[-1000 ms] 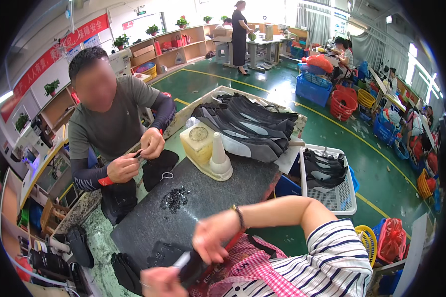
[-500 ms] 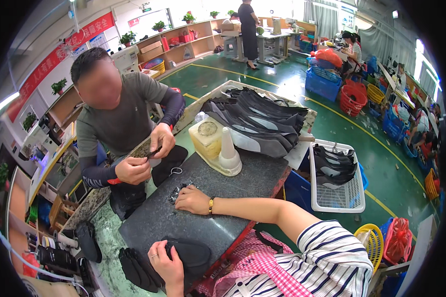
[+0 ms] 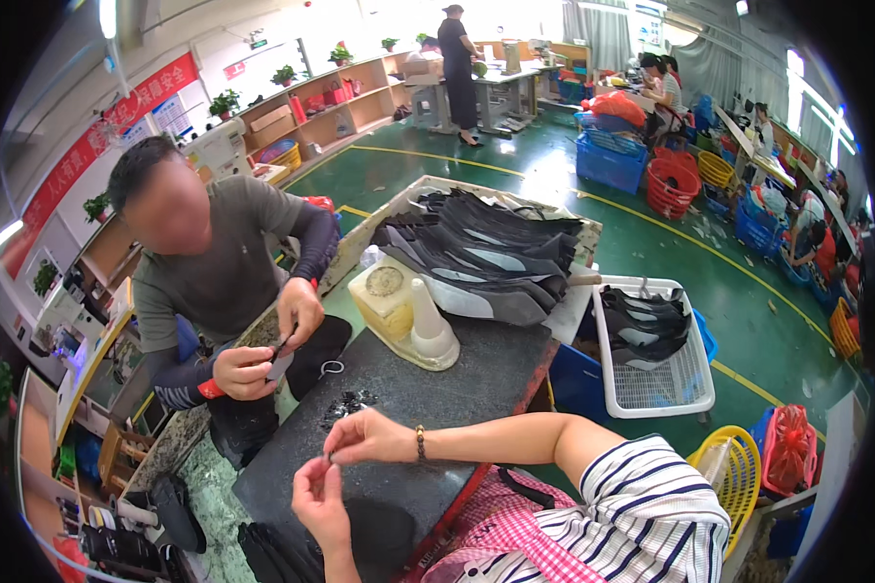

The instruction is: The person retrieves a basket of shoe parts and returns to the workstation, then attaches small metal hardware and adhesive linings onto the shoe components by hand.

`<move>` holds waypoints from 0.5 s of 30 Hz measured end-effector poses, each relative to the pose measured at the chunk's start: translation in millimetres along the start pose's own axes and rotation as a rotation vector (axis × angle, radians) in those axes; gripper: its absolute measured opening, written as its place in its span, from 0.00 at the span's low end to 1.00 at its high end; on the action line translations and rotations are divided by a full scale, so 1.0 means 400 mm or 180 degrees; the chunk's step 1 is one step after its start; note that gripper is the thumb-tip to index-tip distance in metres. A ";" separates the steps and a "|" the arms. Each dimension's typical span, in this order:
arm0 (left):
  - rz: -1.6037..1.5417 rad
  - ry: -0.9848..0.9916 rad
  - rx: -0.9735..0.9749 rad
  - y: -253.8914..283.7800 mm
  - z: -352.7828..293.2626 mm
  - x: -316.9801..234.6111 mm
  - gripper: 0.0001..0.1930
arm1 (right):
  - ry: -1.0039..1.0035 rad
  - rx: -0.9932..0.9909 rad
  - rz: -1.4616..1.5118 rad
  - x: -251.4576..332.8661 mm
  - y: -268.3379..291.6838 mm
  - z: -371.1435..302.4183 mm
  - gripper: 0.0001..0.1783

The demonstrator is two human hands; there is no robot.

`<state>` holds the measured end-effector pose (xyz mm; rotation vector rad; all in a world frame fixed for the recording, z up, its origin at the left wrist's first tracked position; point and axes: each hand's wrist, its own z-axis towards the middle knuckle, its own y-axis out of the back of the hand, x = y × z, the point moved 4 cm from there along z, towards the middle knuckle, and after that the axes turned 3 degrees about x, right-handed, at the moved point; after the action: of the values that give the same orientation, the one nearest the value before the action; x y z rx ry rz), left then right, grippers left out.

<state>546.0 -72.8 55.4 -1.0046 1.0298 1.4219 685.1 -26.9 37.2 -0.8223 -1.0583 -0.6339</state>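
Small metal ring (image 3: 330,457), pinched between fingertips of right hand (image 3: 367,437) and left hand (image 3: 319,497), just above dark stone slab (image 3: 476,379). Likely light, stiff, slick; best taken by the rim. Fingers of both closed on it. Farther up the slab: black scraps (image 3: 348,403), yellowish glue jug (image 3: 391,303), stacked black shoe uppers (image 3: 486,257).

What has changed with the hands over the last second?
The right hand went out to the small dark bits on the black worktop, then came back. Now both it and the left hand pinch something tiny between them. The dark piece held earlier is let go. The co-worker opposite, pile of shoe uppers and white basket stayed.
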 end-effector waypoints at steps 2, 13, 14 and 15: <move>-0.0180 0.0198 0.0077 0.016 -0.021 -0.021 0.01 | -0.0212 -0.0013 0.0392 0.020 -0.038 -0.038 0.08; 0.0637 -0.0134 0.0494 0.009 -0.100 -0.146 0.06 | 0.0670 0.0327 -0.1789 0.126 -0.097 -0.116 0.07; 0.0624 -0.0126 0.0457 0.009 -0.107 -0.158 0.06 | 0.0656 0.0365 -0.1795 0.149 -0.105 -0.127 0.07; 0.0807 -0.0245 0.0564 0.011 -0.113 -0.169 0.05 | 0.0764 0.0353 -0.2094 0.183 -0.125 -0.137 0.07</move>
<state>549.3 -134.7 108.4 -0.7042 1.2357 1.5299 699.9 -104.7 104.6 -0.2745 -1.1282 -1.1831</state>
